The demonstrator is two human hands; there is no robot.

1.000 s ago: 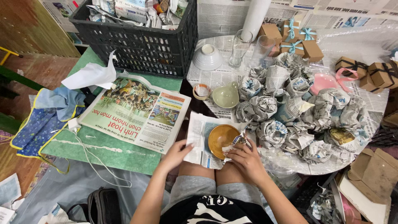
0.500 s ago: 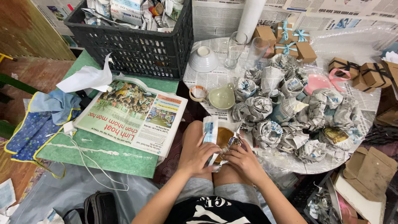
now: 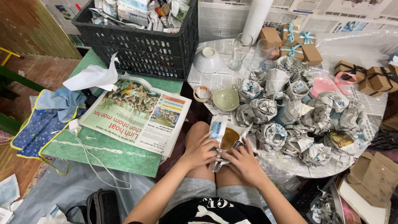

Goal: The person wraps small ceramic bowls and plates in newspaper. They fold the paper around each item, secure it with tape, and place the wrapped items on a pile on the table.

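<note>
- Far left: blue cloth w/ yellow trim (image 3: 45,120) lies on the floor, just beside the green mat (image 3: 107,153); white cord trails over the mat's front edge.
- Open newspaper (image 3: 139,114) lies on the mat, colour photos up; crumpled white paper (image 3: 94,76) sits at its top-left corner. Bare green strip below it.
- Black crate (image 3: 141,45) behind, full of boxes and papers.
- Left hand (image 3: 200,150): fingers curled, gripping the newsprint sheet (image 3: 217,128) folded round the amber bowl (image 3: 229,138), over the knees.
- Right hand (image 3: 244,159): fingers closed on the sheet's lower edge, touching the bowl's rim side.
- Round tabletop (image 3: 215,79), paper-covered: white bowl (image 3: 207,60), two clear glasses (image 3: 248,52), pale green dish (image 3: 226,98).
- Right: heap of newspaper-wrapped bundles (image 3: 290,108) crowds the tabletop up to its front edge.
- Back right: brown gift boxes (image 3: 296,43), teal ribbons; more boxes w/ dark ribbons at far right.
</note>
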